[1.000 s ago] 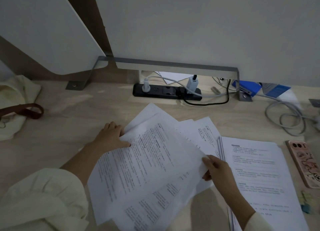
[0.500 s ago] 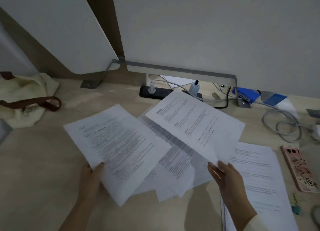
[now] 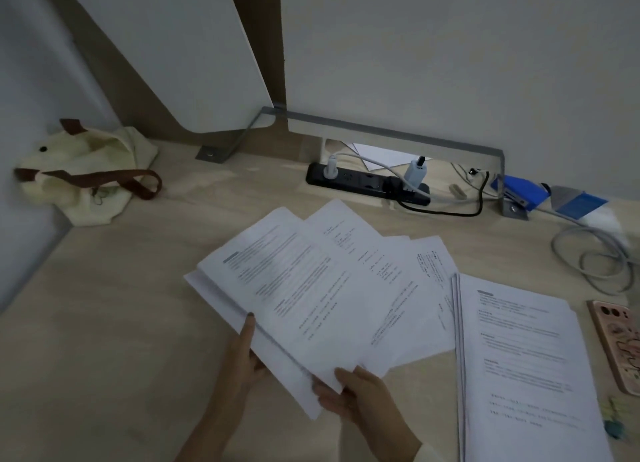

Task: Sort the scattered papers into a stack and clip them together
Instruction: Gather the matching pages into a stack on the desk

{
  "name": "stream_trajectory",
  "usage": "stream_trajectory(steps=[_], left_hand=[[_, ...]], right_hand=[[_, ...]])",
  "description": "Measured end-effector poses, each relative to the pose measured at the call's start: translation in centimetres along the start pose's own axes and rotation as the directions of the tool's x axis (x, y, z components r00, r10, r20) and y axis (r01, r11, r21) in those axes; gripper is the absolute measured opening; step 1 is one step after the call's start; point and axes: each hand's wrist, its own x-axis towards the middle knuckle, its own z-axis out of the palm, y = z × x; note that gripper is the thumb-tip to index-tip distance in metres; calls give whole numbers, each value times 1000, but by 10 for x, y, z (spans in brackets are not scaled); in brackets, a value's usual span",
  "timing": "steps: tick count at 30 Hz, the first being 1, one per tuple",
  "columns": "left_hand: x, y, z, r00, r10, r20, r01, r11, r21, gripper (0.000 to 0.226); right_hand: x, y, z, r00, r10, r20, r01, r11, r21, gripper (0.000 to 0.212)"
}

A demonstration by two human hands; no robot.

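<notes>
Both hands hold a fanned bundle of printed white sheets [image 3: 298, 288] just above the wooden desk [image 3: 114, 323]. My left hand [image 3: 242, 354] grips the bundle's lower left edge, its thumb lying on the top sheet. My right hand [image 3: 360, 395] pinches the bundle's bottom corner. More loose sheets [image 3: 408, 288] fan out to the right, partly under the held ones. A squared stack of papers [image 3: 519, 357] lies flat at the right. Small paper clips [image 3: 614, 423], yellow and teal, lie by that stack's right edge.
A pink phone [image 3: 618, 343] lies at the right edge. A black power strip [image 3: 367, 184] with plugs and cables sits at the back. A grey coiled cable [image 3: 595, 257] lies back right, a cream cloth bag [image 3: 86, 181] back left. Blue items [image 3: 519, 193] rest by the metal bracket.
The two sheets held apart half a second ago are now brought together into one fanned bundle. My right hand has shifted left and down to the bundle's bottom corner. The view has swung left.
</notes>
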Motion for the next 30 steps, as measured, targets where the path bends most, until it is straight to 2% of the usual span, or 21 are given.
stream_trajectory(steps=[4,6,8,9,10,11,12,14,17,20,25,30], left_hand=[[5,-2,-2,993,86,-85,-76,990,120,39],[7,2,-7,987,113,-113,-94,982,161,38],[10,9,-15,981,150,-121,-123,972,201,34],[10,12,-22,976,176,-132,-143,963,229,34],[11,14,-31,967,206,-151,-161,950,268,35],[12,14,-41,957,239,-162,-179,932,316,38],[12,15,-50,947,263,-184,-184,914,360,40],[12,15,-67,933,272,-234,-161,900,404,39],[8,16,-82,919,217,-330,-73,915,398,28],[9,14,-90,899,215,-382,-47,914,403,29],[11,11,-88,876,208,-436,-27,922,387,34],[8,13,-85,870,211,-446,-24,921,389,33]], right_hand=[[-4,1,4,975,165,152,-126,963,-240,21],[-3,-8,-1,983,156,98,-111,927,-359,29],[5,-26,-16,995,-51,-87,14,923,-385,30],[11,-37,-27,954,-223,-199,111,882,-458,26],[15,-52,-38,875,-399,-273,179,792,-584,19],[21,-67,-49,793,-535,-292,199,681,-705,12],[27,-82,-57,738,-612,-284,184,587,-788,9],[42,-107,-69,692,-678,-249,110,440,-891,30],[60,-129,-73,733,-651,-197,-20,268,-963,62],[72,-137,-69,783,-591,-193,-71,224,-972,77],[83,-131,-68,804,-528,-273,-150,264,-953,79],[82,-137,-70,794,-550,-260,-194,176,-965,79]])
